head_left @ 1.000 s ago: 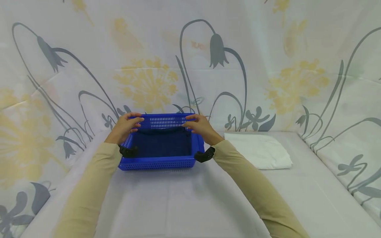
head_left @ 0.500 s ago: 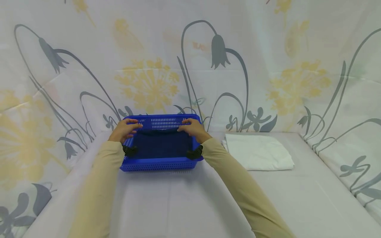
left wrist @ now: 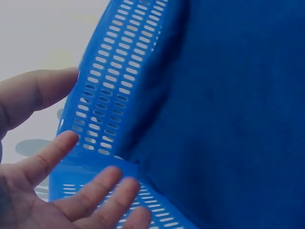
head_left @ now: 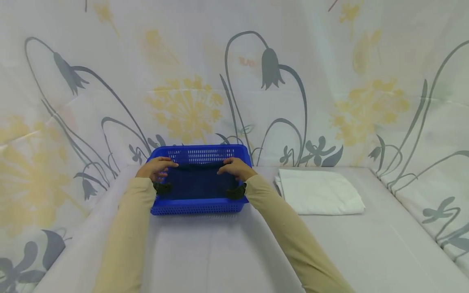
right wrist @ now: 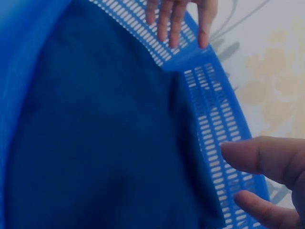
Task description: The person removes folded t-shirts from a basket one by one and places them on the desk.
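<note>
A blue plastic basket [head_left: 198, 206] with slotted walls stands on the white-covered table. Dark blue folded cloth [head_left: 198, 183] lies flat in it and covers its floor. My left hand [head_left: 155, 167] hovers over the basket's left side, and the left wrist view shows its fingers [left wrist: 97, 193] spread apart with nothing between them. Over the right part of the basket is my right hand [head_left: 236, 167], thumb and fingers apart, holding nothing. In the right wrist view its thumb [right wrist: 257, 152] is near the slotted wall, apart from the cloth.
A folded white cloth [head_left: 318, 192] lies on the table [head_left: 227, 252] to the right of the basket. Behind rises a hanging fabric backdrop [head_left: 176, 53] with grey and yellow flowers. Dark straps [head_left: 236, 191] with cameras sit on both wrists.
My right hand has moved left, from the basket's right rim to above the cloth inside. Both hands have come lower. The head view has tilted slightly upward.
</note>
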A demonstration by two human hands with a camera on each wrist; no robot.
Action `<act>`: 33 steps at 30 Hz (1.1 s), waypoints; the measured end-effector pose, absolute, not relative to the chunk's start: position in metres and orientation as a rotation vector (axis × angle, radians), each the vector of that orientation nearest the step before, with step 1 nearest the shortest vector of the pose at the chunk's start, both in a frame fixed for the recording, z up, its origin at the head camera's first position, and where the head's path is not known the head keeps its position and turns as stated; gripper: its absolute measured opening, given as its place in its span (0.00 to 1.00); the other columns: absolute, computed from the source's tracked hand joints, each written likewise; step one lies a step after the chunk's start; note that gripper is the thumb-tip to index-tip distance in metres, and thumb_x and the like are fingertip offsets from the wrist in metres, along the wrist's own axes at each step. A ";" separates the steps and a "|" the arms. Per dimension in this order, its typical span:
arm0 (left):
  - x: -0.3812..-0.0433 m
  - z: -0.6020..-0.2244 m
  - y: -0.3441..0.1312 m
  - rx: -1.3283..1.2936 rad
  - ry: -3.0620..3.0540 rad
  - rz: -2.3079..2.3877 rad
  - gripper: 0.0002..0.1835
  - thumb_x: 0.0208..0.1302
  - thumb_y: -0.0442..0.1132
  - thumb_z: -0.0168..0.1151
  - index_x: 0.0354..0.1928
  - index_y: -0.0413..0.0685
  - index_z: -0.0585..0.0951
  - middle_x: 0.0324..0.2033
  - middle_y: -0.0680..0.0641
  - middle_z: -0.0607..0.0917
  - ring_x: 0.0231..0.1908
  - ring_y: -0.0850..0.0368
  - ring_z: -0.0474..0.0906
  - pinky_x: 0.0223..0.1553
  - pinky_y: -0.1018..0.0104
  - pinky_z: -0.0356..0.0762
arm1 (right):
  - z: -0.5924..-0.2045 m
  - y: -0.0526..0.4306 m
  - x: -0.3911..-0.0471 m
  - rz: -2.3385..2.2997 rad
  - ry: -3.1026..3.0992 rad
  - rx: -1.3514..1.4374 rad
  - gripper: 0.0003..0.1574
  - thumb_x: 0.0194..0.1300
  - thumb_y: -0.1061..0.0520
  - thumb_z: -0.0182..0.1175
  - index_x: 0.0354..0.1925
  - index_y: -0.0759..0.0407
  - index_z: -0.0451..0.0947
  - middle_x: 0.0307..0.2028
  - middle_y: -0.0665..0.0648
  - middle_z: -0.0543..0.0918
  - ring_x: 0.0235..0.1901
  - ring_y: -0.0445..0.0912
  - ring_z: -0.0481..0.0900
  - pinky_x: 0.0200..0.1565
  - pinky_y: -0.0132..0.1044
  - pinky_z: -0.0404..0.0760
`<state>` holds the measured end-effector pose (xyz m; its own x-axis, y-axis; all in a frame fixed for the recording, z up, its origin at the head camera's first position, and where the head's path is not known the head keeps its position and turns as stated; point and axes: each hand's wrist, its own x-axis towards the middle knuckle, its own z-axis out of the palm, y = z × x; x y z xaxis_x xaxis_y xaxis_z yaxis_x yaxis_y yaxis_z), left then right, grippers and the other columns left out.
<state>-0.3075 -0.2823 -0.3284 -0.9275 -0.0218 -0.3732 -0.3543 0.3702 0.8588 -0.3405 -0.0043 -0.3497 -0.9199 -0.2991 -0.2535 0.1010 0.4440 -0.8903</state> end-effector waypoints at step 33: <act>-0.323 -0.352 -0.285 -0.290 2.307 1.350 0.43 0.70 0.46 0.52 0.75 0.36 0.41 0.73 0.32 0.37 0.46 0.47 0.63 0.29 0.71 0.67 | -0.361 -0.006 -0.354 -1.353 2.217 -0.132 0.48 0.59 0.54 0.66 0.71 0.66 0.57 0.70 0.65 0.59 0.62 0.63 0.65 0.57 0.51 0.72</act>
<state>-0.3229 -0.2849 -0.3515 -0.8768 0.0443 -0.4788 -0.3957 0.4993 0.7708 -0.3535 -0.0061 -0.3606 -0.8524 -0.3484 -0.3900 0.1875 0.4926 -0.8498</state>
